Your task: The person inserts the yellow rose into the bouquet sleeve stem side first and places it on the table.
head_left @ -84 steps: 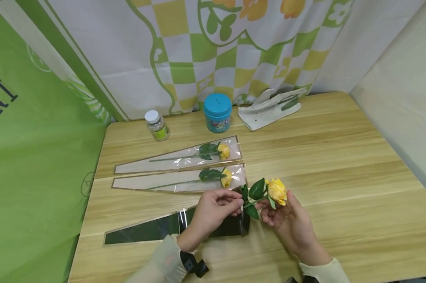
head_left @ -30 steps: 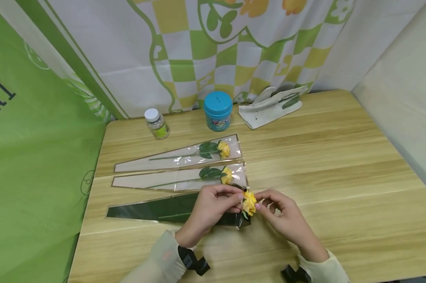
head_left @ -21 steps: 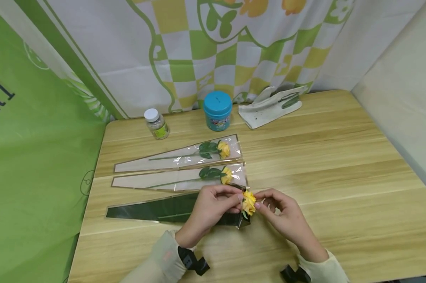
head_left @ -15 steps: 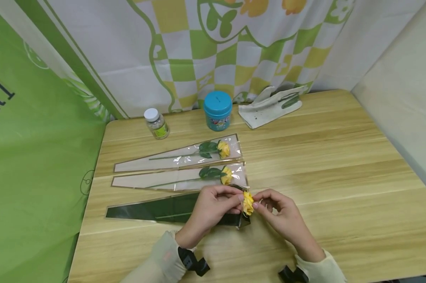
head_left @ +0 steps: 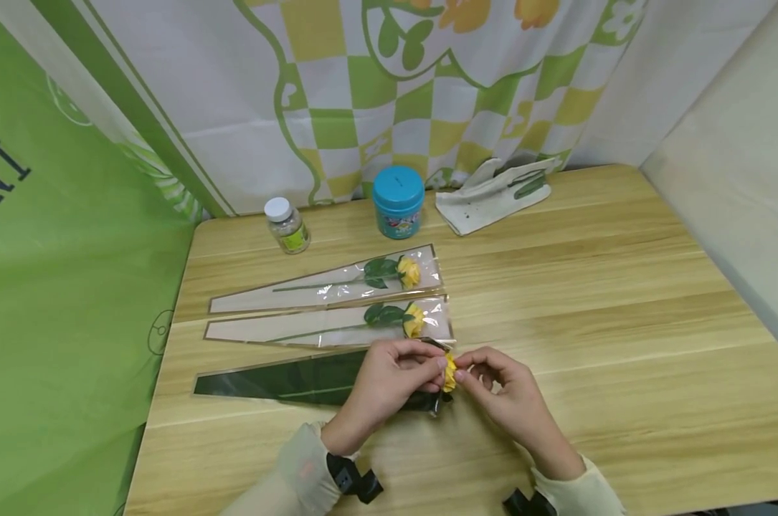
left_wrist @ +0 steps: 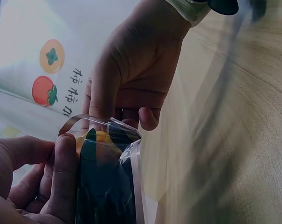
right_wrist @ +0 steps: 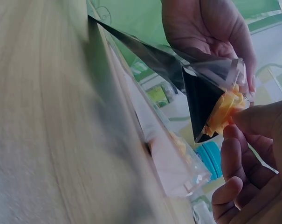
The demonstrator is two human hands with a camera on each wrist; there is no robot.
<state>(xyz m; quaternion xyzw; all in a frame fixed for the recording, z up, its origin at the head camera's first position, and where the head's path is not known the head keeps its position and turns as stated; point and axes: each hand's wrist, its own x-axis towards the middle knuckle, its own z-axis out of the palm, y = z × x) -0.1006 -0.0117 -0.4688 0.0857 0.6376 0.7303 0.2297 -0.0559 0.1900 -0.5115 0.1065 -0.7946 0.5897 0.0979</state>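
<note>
My left hand [head_left: 383,380] pinches the mouth edge of a black flower sleeve [head_left: 259,378] with a clear front. Thumb and fingers of my right hand [head_left: 514,401] pinch the head of a yellow artificial rose [head_left: 449,373] at that mouth. The green stem [head_left: 314,392] shows through the clear film inside the sleeve. In the right wrist view, the rose head [right_wrist: 224,112] sits partly inside the propped-open sleeve mouth. The left wrist view shows yellow petals [left_wrist: 101,136] and a green leaf behind the film, the right fingers just beyond the rim.
Behind lie two white sleeves [head_left: 234,304] [head_left: 234,331], each with a yellow rose inside. Farther back stand a white-capped jar [head_left: 287,228] and a blue tub [head_left: 398,204], with a pair of white gloves [head_left: 492,197] at the table's [head_left: 621,322] back edge.
The rose has moved left, its stem and leaves into the black sleeve, then its head partly into the mouth. My right hand followed leftward; the left hand stayed nearly in place.
</note>
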